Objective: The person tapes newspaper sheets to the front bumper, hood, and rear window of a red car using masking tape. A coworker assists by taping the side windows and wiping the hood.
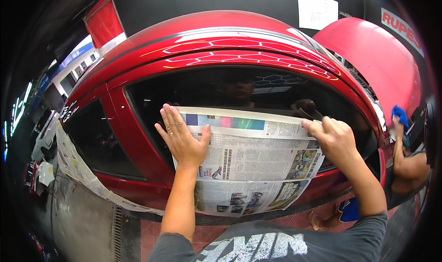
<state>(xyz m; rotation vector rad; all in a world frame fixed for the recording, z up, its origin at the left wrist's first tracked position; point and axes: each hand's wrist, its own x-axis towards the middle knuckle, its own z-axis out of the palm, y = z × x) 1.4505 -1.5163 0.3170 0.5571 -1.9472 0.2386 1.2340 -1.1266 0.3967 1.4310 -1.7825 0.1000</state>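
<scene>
A newspaper sheet [248,158] lies against the side of a red car [138,124], covering the lower part of its dark front side window [184,89] and hanging down over the door. A pale strip runs along its upper edge. My left hand [182,135] rests flat on the sheet's upper left corner, fingers spread and pointing up, a ring on one finger. At the upper right corner, my right hand [334,137] is closed, its fingertips pinching the paper's edge. Its inner fingers are partly hidden. The glass behind mirrors a dark shape near this hand.
More newspaper [76,170] hangs below the rear window [99,140]. At the right, another person's arm [400,158] holds a blue cloth [399,114] near the raised red hood [368,55]. A floor drain [117,229] runs at lower left, beside red floor tiles [202,239].
</scene>
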